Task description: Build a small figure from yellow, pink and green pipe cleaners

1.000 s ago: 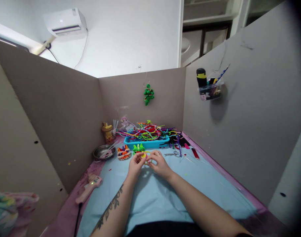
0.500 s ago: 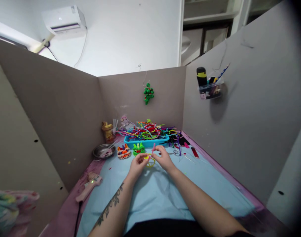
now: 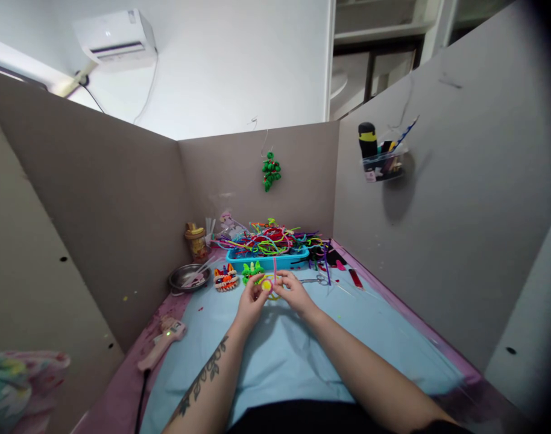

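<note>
Between my hands is a small yellow pipe-cleaner piece (image 3: 267,285) with a round centre and yellow loops around it. A pink pipe cleaner (image 3: 275,265) curves along the round centre, and its free end sticks up. My left hand (image 3: 252,298) pinches the yellow piece at its left side. My right hand (image 3: 295,292) has its thumb and fingertips closed on the pink pipe cleaner at the right. Just behind my left fingers sits a green pipe-cleaner animal head (image 3: 252,270), partly hidden. An orange and white one (image 3: 225,278) lies to its left.
A blue tray (image 3: 266,263) heaped with coloured pipe cleaners stands at the back. Scissors (image 3: 319,279) and a red-handled tool (image 3: 355,279) lie at right. On the left are a metal bowl (image 3: 189,277) and a pink glue gun (image 3: 164,346) with a cord. Grey panels enclose the table.
The pink pipe cleaner now bends round the yellow centre, its free end more upright. My right hand has come slightly left and lower, and the round yellow face shows more.
</note>
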Available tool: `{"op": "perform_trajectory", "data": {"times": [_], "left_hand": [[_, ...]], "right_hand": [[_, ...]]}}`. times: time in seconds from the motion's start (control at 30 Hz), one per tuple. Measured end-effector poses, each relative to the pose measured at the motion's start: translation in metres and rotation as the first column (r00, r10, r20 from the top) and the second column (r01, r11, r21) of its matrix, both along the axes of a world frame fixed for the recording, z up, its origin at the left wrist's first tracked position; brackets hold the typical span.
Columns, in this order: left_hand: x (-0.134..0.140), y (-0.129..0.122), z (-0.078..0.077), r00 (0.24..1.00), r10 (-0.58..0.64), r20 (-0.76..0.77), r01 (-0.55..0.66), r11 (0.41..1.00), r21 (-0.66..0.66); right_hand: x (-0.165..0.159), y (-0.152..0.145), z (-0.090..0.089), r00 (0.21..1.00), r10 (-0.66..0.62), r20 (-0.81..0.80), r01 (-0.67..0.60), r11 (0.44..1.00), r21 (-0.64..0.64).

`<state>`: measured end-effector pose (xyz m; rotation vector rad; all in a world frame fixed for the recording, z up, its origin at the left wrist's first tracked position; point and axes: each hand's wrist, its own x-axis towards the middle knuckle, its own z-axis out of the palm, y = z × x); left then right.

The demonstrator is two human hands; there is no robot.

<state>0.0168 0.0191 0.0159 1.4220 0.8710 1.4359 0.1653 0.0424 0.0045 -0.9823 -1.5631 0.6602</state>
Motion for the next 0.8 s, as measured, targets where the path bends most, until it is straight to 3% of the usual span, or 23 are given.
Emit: {"op": "perform_trajectory", "data": {"times": [0.17,0.37,0.63,0.8], "left_hand": [[0.000,0.001,-0.003,0.997,-0.050,-0.059,0.056,0.994,0.090],[0.002,0.000,-0.004,0.989,-0.118,-0.088,0.127,0.986,0.111],[0.001,0.000,-0.002,0.994,-0.105,-0.042,0.109,0.990,0.093],[0.000,0.002,-0.005,0.991,-0.082,-0.102,0.093,0.990,0.105]], "right_hand": [[-0.002,-0.005,0.004,0.987,0.075,-0.141,-0.084,0.995,-0.058],[-0.002,-0.008,0.010,0.947,0.140,-0.291,-0.185,0.974,-0.134],[0.001,-0.007,0.010,0.974,0.117,-0.195,-0.144,0.981,-0.129],[0.003,-0.004,0.008,0.981,0.103,-0.163,-0.123,0.985,-0.123]]}}
